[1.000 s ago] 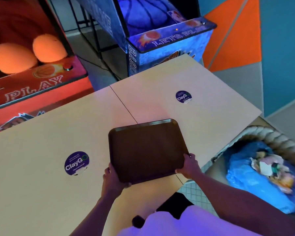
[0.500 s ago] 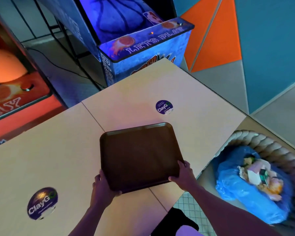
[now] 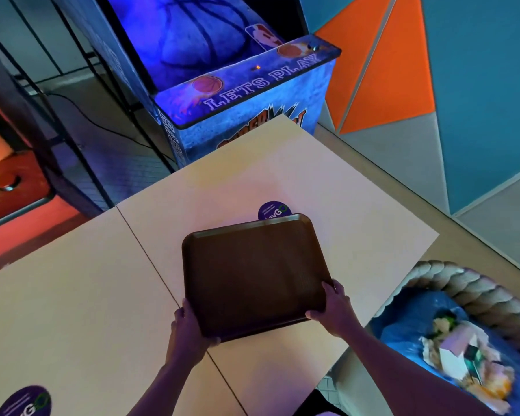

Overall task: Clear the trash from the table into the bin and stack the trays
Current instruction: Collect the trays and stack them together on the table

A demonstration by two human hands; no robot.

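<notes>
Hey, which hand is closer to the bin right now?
Right. The right hand grips the tray at its near right corner, toward the bin; the left hand grips its near left corner, farther away.

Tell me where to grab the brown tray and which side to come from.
Take the brown tray by its raised rim at the two near corners, coming from the near edge, one hand per corner. It is wide, flat and shallow, so a single grip would likely let it tip. The left hand and right hand grip it there.

dark brown tray point(image 3: 252, 274); cream table point(image 3: 72, 295); blue bin liner point(image 3: 403, 334).
</notes>
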